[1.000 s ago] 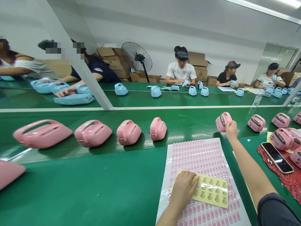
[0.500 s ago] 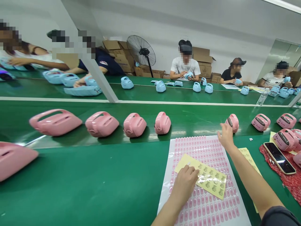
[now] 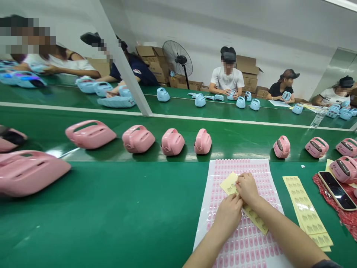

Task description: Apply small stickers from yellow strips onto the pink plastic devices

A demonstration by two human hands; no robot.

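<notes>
A narrow yellow sticker sheet [image 3: 229, 182] lies slantwise over a large sheet of pink oval stickers [image 3: 252, 243]. My left hand [image 3: 229, 213] pinches the yellow sheet near its middle, fingers closed. Right beside it, my right hand [image 3: 247, 188] is closed at the upper part of the same sheet, its fingertips pressed to the surface; any single sticker between them is hidden. Past the top edge of the pink-dotted sheet stands a small pink plastic housing with a handle [image 3: 282, 147]. Another pink housing [image 3: 203, 141] stands to its left.
More yellow sticker sheets [image 3: 305, 208] lie to the right, near a phone [image 3: 337, 190] on red wrap [image 3: 340, 219]. Pink housings [image 3: 90, 134] line the far strip. A clear bottle [image 3: 318, 118] and blue housings [image 3: 163, 94] stand beyond the divider, where several people sit.
My right hand has left the pink housing and come back to the yellow sheet beside my left hand. The yellow sheet has turned steeper. The view has shifted left.
</notes>
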